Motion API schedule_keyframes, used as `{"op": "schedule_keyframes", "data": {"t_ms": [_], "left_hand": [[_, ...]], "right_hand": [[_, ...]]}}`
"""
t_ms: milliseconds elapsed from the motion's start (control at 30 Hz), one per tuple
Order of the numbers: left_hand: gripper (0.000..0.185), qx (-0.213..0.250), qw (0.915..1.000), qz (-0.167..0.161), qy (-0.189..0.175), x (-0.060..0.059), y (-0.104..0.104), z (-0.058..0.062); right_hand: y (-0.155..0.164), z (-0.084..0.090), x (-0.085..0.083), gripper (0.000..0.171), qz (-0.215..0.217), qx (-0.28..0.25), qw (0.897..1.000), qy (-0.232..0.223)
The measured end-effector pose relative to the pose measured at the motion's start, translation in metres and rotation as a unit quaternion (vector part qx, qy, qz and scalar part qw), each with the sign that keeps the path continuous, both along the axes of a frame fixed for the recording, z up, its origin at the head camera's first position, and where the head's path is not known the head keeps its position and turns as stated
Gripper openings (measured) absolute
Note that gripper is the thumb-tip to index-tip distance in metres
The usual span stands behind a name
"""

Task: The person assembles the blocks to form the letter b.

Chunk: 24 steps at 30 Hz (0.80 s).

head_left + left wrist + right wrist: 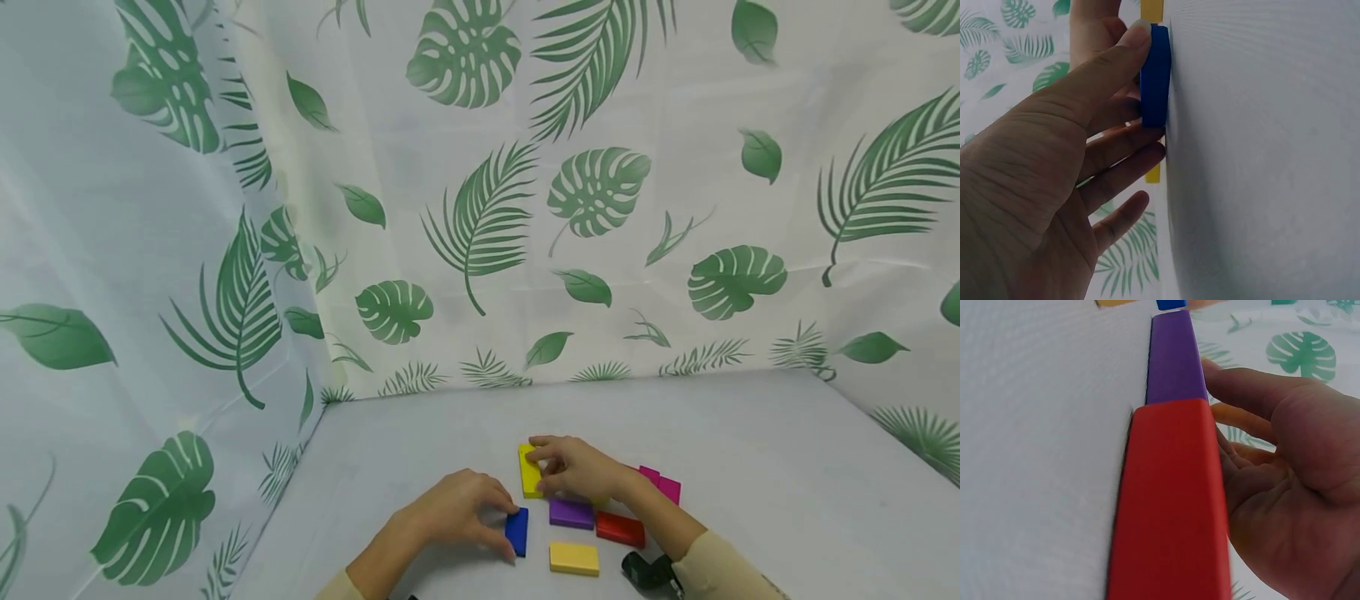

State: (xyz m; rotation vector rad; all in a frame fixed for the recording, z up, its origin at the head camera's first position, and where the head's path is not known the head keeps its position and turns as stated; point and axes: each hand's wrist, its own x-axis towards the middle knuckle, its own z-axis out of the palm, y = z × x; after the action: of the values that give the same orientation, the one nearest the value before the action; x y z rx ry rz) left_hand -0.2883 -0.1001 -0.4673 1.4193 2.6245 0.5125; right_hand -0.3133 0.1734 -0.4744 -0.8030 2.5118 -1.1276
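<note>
My left hand (459,510) holds a small blue block (517,532) lengthwise, thumb at its near end and a fingertip at its far end. In the left wrist view, the blue block (1155,78) lies low against the white surface while the other fingers spread below it. Farther back, my right hand (581,468) grips a bright yellow block (530,471), with its thumb at the near right corner and fingers over the far part. Under that hand sits a purple block (572,514), end to end with a red block (620,529) in the right wrist view.
A paler yellow block (573,558) lies nearest the front. Magenta blocks (667,487) are partly hidden behind the right forearm. A black wrist camera (647,572) hangs below the right wrist. Leaf-printed curtains (480,208) enclose the white table (420,425) at the back and sides.
</note>
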Motion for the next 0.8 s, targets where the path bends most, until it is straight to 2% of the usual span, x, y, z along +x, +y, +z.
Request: {"op": "schedule_keyframes", "data": {"t_ms": [167, 400, 533, 800], "left_hand": [[0.054, 0.001, 0.9999, -0.009, 0.014, -0.0003, -0.0005, -0.0023], [0.054, 0.007, 0.9997, 0.000, 0.023, 0.0017, -0.0009, -0.0012], [0.053, 0.017, 0.9989, 0.000, 0.045, 0.0040, -0.0024, -0.0017], [0.053, 0.017, 0.9981, -0.016, 0.057, 0.0046, -0.0032, 0.0004]], "right_hand": [[-0.0023, 0.0010, 0.0016, 0.047, 0.004, -0.006, 1.000, -0.009], [-0.0037, 0.0011, 0.0019, 0.046, 0.025, -0.015, 0.999, -0.017], [-0.0037, 0.0001, 0.0026, 0.047, 0.027, -0.022, 0.999, -0.021], [-0.0069, 0.0006, 0.0035, 0.046, 0.034, -0.026, 0.999, -0.022]]}}
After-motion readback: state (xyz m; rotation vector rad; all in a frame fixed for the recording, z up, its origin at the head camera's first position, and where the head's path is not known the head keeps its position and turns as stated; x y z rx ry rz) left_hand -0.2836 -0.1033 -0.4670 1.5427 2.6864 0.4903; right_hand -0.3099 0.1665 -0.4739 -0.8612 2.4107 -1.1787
